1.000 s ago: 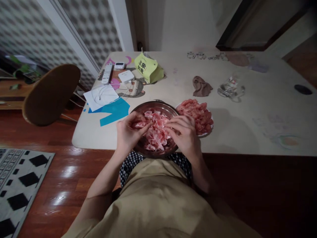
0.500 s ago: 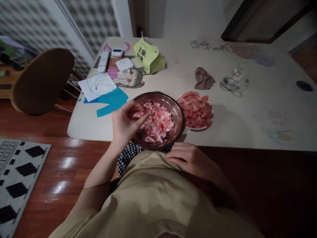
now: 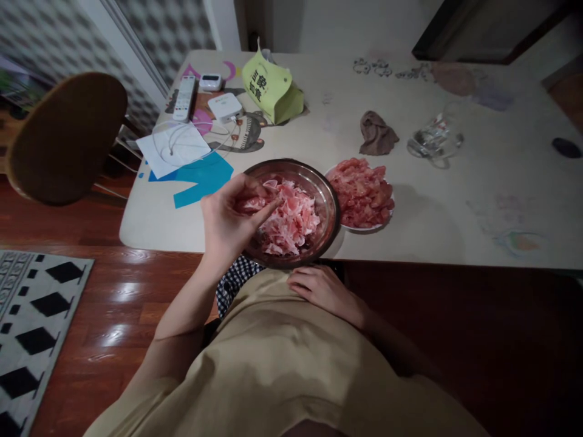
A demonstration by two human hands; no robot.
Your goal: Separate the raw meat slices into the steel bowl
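Observation:
A metal bowl (image 3: 331, 233) full of thin, pale pink raw meat slices (image 3: 294, 221) sits at the near edge of the table, its front rim reaching over the edge. Above its left side, my left hand (image 3: 230, 215) has thumb and fingers closing around some of the slices; its fingertips are partly hidden. My right hand (image 3: 323, 292) lies against the front of my beige shirt (image 3: 273, 340), just below the bowl, fingers loosely stretched out and holding nothing visible. Touching or nearly touching the bowl's right side is a white plate (image 3: 370, 229) heaped with redder raw meat (image 3: 362, 193).
Behind the plate lie a crumpled brown cloth (image 3: 377, 133) and a clear glass item (image 3: 435, 141). At the back left are a yellow-green bag (image 3: 273, 88), a remote control (image 3: 184, 98), a white box (image 3: 225, 107) with a cable, and papers (image 3: 173, 149). A chair (image 3: 68, 139) stands left.
My right hand has moved left along the shirt, and its fingers have straightened. My left hand stays over the bowl with its grip little changed. The whole view has shifted slightly.

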